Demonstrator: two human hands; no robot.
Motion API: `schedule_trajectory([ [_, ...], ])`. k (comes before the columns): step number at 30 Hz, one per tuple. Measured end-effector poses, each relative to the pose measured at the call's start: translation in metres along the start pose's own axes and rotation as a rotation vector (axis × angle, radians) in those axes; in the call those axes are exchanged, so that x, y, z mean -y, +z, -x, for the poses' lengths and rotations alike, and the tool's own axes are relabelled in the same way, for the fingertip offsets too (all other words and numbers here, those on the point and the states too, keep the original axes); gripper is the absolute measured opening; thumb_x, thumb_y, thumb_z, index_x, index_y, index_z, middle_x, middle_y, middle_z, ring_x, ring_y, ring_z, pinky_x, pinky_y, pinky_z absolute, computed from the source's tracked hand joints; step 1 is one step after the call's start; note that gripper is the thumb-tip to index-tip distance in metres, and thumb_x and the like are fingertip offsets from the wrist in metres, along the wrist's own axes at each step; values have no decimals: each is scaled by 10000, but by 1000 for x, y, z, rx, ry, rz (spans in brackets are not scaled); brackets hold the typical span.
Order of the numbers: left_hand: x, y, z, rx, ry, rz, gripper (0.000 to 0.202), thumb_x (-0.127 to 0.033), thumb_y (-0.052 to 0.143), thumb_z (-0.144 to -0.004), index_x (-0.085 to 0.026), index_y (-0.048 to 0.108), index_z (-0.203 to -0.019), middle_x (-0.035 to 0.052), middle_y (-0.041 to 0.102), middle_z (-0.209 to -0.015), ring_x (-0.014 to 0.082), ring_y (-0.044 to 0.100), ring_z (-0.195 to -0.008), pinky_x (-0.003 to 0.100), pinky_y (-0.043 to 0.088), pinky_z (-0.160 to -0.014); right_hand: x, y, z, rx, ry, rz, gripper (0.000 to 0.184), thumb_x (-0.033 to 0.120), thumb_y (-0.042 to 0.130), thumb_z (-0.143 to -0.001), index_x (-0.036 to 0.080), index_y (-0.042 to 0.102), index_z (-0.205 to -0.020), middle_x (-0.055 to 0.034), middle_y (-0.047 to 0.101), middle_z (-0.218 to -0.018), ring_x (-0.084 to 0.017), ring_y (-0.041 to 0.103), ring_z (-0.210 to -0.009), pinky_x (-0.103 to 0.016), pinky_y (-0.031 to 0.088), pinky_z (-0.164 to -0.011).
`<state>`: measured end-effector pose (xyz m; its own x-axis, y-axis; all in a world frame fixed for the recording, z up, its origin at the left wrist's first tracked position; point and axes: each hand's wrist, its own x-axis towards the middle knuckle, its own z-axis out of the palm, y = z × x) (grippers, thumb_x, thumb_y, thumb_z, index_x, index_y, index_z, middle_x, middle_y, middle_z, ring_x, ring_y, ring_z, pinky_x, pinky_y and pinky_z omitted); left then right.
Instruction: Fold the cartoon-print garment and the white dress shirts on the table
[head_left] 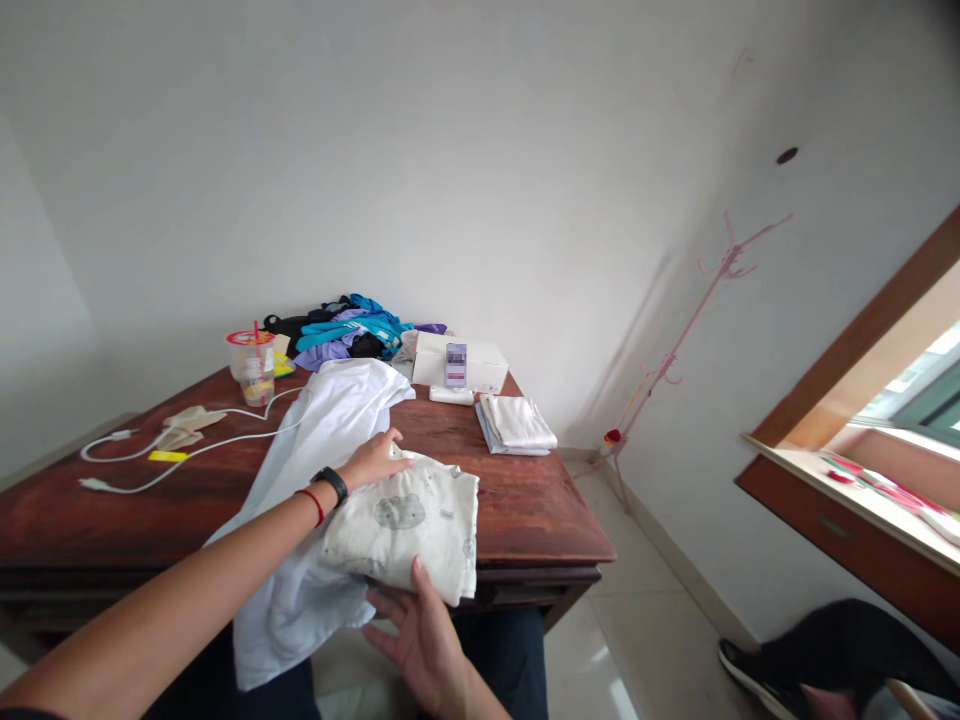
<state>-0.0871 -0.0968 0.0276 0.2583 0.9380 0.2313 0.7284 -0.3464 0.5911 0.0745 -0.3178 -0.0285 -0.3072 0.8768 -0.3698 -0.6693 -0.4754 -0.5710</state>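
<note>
A cream folded garment (431,530) with a grey cloud-like print lies at the table's near edge, partly overhanging it. My left hand (377,458), with a dark band and a red cord at the wrist, grips its far left edge. My right hand (424,635) holds the near edge, thumb on top and fingers underneath, partly hidden. Beneath and left of the folded garment, a white garment (300,500) stretches across the table and hangs over the front edge towards my lap.
On the dark red wooden table (540,510) are a folded cloth stack (517,422), a phone (456,366) against a white box (484,365), a plastic cup (255,370), white cables (217,460) and a clothes pile (352,330). A pink coat stand (679,345) stands right.
</note>
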Motion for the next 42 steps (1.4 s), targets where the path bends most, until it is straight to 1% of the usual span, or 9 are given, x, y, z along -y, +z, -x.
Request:
schedule_trajectory([
  [4,2,-2,15,18,-103,136,527,-615,581,-800,-186,583,-1107,116,718,-1057,303,690,-962,378,516,-844,2,-13,9,-134,-110,-181,685,550,817,-725,193,645,-1285,-114,711,-1272,-296,676,-1105,-443,544,-914],
  [7,3,1,30,42,-137,224,450,-603,442,-887,-202,611,-1004,75,726,-915,261,688,-838,351,513,-780,10,-23,21,-196,-209,-316,609,440,805,-742,198,648,-1279,-91,742,-1218,-301,675,-1154,-432,557,-934],
  [12,4,9,43,13,-150,292,379,-567,474,-878,-225,603,-980,51,700,-864,250,656,-816,342,481,-765,19,-29,35,-145,-112,-342,632,475,840,-720,183,659,-1251,-102,749,-1216,-336,655,-1214,-430,588,-877],
  [19,7,5,45,-11,-148,472,441,-649,425,-910,-246,603,-878,49,688,-806,247,641,-781,353,483,-784,37,-8,43,-211,-103,-239,763,437,868,-698,139,589,-1342,-130,768,-1161,-302,757,-946,-370,610,-711],
  [24,8,7,48,-6,-199,594,517,-696,429,-893,-213,593,-975,47,685,-817,206,599,-657,314,475,-593,57,8,49,-235,-99,-221,786,398,888,-671,135,575,-1342,-131,779,-1128,-289,772,-859,-360,614,-682],
  [27,9,10,50,3,-244,635,536,-700,396,-915,-204,558,-1036,55,689,-877,190,604,-670,277,469,-534,71,13,49,-251,-116,-226,708,381,856,-706,138,599,-1318,-127,788,-1095,-289,774,-853,-361,619,-675],
  [34,4,8,52,-12,-243,655,502,-679,368,-939,-217,538,-1034,58,671,-881,193,615,-651,286,469,-516,116,30,50,-218,-132,-238,600,321,783,-821,134,604,-1363,-136,777,-1135,-269,769,-927,-373,635,-753],
  [37,-1,5,55,-13,-220,606,518,-676,335,-949,-217,553,-1050,45,658,-806,207,616,-630,309,469,-531,130,36,58,-187,-212,-237,598,324,769,-849,177,590,-1400,-129,752,-1213,-283,741,-1051,-401,637,-806],
  [42,-6,3,57,-47,-196,495,489,-625,317,-966,-231,580,-1088,5,642,-686,211,622,-607,342,483,-659,141,43,83,-125,-341,-173,631,415,755,-855,239,571,-1433,-129,693,-1332,-306,671,-1210,-475,615,-908],
])
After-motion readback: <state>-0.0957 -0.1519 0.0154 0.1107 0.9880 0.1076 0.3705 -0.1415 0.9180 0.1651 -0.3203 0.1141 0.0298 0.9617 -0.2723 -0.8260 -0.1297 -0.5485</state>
